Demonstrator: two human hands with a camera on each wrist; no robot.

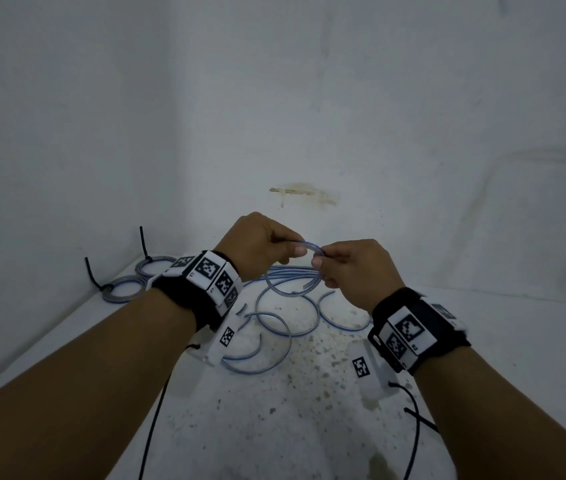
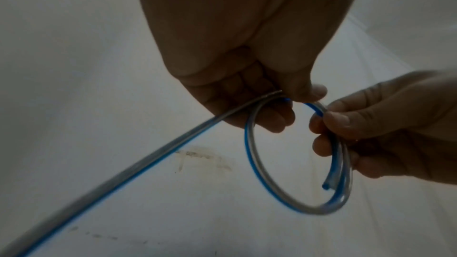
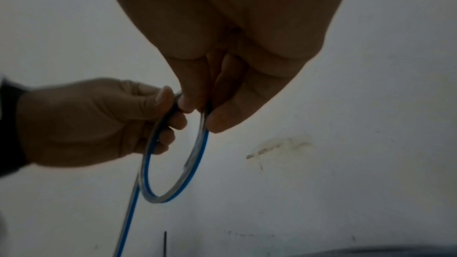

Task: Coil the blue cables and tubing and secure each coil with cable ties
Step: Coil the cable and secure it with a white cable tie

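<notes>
A small loop of clear tubing with a blue stripe (image 1: 276,287) hangs between both hands above the white table (image 1: 309,427). My left hand (image 1: 264,247) pinches the loop's top left between thumb and curled fingers. My right hand (image 1: 347,266) pinches its right side, where the cut end (image 2: 326,185) pokes out below the fingers. In the left wrist view the loop (image 2: 252,163) holds about two turns and a long tail (image 2: 123,171) runs off down to the left. The right wrist view shows the same loop (image 3: 197,157) under the right fingers (image 3: 222,118).
Two finished coils bound with black cable ties (image 1: 122,289) (image 1: 153,265) lie at the table's far left corner. Several loose curls of blue tubing (image 1: 274,327) sprawl beneath the hands. A black cable tie (image 1: 420,419) lies at the right. White walls close in behind.
</notes>
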